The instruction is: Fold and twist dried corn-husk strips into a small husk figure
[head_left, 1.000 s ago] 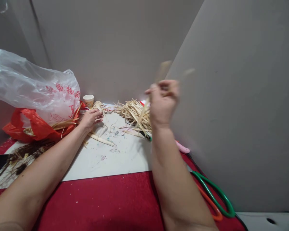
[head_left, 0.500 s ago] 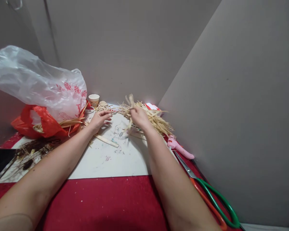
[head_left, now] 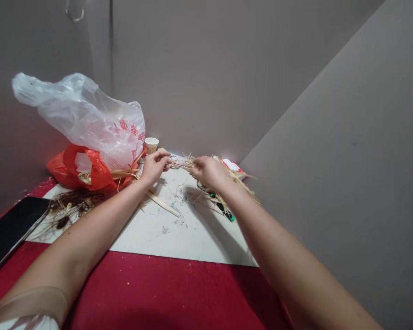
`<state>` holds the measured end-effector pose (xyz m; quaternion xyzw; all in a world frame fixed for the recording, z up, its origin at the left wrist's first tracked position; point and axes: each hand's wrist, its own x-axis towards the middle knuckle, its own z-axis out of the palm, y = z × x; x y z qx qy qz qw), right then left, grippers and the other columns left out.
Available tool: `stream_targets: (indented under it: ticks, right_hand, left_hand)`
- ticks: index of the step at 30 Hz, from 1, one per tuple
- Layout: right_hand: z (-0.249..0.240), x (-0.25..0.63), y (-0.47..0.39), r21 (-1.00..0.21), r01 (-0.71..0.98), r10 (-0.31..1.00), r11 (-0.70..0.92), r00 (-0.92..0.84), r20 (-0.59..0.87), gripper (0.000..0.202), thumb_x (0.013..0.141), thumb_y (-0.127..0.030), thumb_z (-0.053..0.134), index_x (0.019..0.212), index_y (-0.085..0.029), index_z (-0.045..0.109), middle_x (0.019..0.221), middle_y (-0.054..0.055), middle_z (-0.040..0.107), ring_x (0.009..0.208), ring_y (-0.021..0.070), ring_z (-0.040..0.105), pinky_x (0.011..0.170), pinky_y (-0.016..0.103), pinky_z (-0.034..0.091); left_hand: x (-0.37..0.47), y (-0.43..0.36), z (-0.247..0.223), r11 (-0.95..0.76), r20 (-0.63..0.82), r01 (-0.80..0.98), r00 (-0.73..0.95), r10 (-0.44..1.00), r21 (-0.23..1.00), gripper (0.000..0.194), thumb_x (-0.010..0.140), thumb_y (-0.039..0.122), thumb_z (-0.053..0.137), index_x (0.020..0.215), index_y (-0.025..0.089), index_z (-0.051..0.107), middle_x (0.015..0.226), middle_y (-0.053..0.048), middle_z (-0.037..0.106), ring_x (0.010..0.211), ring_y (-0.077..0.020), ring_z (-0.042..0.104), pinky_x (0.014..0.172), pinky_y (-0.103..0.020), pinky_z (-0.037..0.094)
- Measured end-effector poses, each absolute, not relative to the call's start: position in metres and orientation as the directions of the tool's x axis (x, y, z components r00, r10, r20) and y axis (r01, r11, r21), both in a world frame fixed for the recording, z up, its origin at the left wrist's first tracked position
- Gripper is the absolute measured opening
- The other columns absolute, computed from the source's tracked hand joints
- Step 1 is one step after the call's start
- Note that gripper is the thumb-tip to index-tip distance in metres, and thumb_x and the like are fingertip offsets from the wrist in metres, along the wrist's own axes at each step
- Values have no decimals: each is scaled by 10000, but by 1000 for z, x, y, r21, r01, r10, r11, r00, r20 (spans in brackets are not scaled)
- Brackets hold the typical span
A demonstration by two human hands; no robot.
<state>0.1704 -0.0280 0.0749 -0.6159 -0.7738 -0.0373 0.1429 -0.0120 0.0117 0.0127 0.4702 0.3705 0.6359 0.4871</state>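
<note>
Over the back of the white sheet point(head_left: 141, 238), my left hand point(head_left: 154, 166) is pinched with its fingertips together; what lies between them is too small to make out. Just right of it, my right hand point(head_left: 209, 172) has its fingers bent together over the near-left part of the straw bundle point(head_left: 242, 181); its fingertips are partly hidden, and what they hold is unclear. Thin pale strands point(head_left: 178, 161) span the gap between both hands. A flat pale strip point(head_left: 163, 204) lies on the sheet below my left hand.
Left stand a clear plastic bag point(head_left: 89, 114), a red bag point(head_left: 69, 167) and a paper cup point(head_left: 152, 145). Dark dried roots point(head_left: 64, 213) lie near a black flat device point(head_left: 13, 227). A green-handled tool point(head_left: 227, 213) lies under the straw. Grey walls point(head_left: 199, 68) enclose the red table point(head_left: 158, 293).
The view has swung left, taking the scissors and pink tool out of sight. My hands have come closer together; my left fingers have closed, and the pale strip raised by my right hand no longer shows.
</note>
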Motion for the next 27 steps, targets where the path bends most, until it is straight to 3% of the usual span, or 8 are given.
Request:
stream_targets:
  ticks: [2,4,10,15,17,19,24,27]
  right_hand:
    - [55,131,-44,-176,923,938,342,-347,3,187,825,-352,593,877,-209,702,897,65,719,771,193,625,660,282,393]
    - [38,101,-54,-160,894,891,418,-438,-121,249,792,-427,619,888,-216,711,894,63,729,789,204,637,654,275,397]
    - [25,92,-45,-85,872,853,482,-489,-182,162,755,-222,556,824,-194,701,856,84,726,759,208,641,625,273,386]
    - [44,144,-24,-416,856,871,306,-428,-239,107,711,-224,629,638,-166,576,636,42,659,586,149,569,547,251,371]
    - [50,166,-22,-689,717,814,102,-459,-357,173,730,-299,655,676,-168,557,640,41,667,551,136,578,520,241,392]
    - [52,182,-25,-849,516,779,-111,-485,-397,252,711,-375,703,745,-165,566,643,31,669,514,119,582,488,222,403]
    - [50,194,-32,-939,206,832,-276,-438,-341,460,686,-289,755,1105,-199,588,605,-25,643,447,82,550,408,162,365]
    - [49,189,-30,-952,14,888,-305,-358,-290,323,671,-204,730,976,-192,624,620,-25,637,462,68,541,394,144,372]
  left_hand:
    - [-15,12,18,-289,261,-293,-132,956,911,136,731,158,615,862,134,641,656,9,653,492,-63,546,503,-188,458]
    - [-18,13,20,-307,267,-301,-168,949,903,139,735,160,611,868,132,637,646,12,647,484,-60,539,496,-182,449]
    - [-23,15,15,-299,238,-306,-221,946,904,123,743,102,555,840,126,627,600,20,623,460,-65,524,473,-180,424]
    - [-21,17,3,-322,267,-241,-234,935,915,164,739,67,532,838,133,645,590,31,612,466,-67,509,468,-178,396]
    - [-20,18,-3,-315,277,-198,-196,941,928,196,737,56,526,861,130,658,599,30,617,466,-67,500,473,-183,394]
    - [-18,19,-8,-294,270,-173,-148,951,940,223,739,59,527,900,127,666,617,25,629,470,-73,505,485,-194,403]
    - [-15,18,-8,-394,386,-109,-85,918,913,159,768,167,593,896,132,679,778,-35,692,693,-133,632,654,-242,484]
    - [-14,12,-4,-511,510,-24,-35,859,859,179,831,251,568,902,147,696,883,-65,711,824,-164,649,766,-277,493]
